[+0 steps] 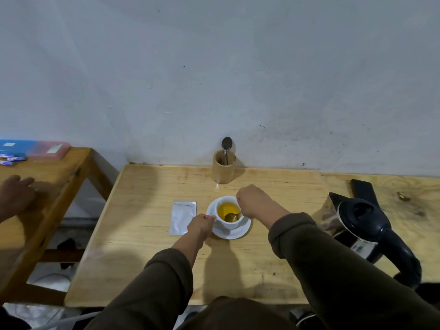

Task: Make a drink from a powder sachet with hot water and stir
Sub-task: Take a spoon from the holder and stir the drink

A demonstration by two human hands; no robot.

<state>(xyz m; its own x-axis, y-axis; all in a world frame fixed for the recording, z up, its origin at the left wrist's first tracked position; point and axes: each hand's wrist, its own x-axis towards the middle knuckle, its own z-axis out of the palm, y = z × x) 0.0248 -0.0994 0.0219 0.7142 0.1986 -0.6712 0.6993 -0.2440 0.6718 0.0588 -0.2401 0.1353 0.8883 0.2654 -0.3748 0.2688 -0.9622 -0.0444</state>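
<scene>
White cup [229, 216] sits on its saucer [234, 232] mid-table [147, 263], holding clear yellow liquid; powder apparently dissolved, so stirring looks to be the step in hand. Spoon [232, 217] bowl is submerged near the cup's near wall. Right hand [253, 203] is closed in a fist around the spoon handle, directly above the rim. Left hand [201, 223] pinches the cup's left side, probably at the handle, likely to steady it against the stirring. Silver sachet [182, 217] lies flat just left of the saucer; no print legible. Kettle [364, 225] parked right, well apart. Wooden holder [223, 169] with a spare spoon [226, 145] stands behind. No readable writing anywhere.
</scene>
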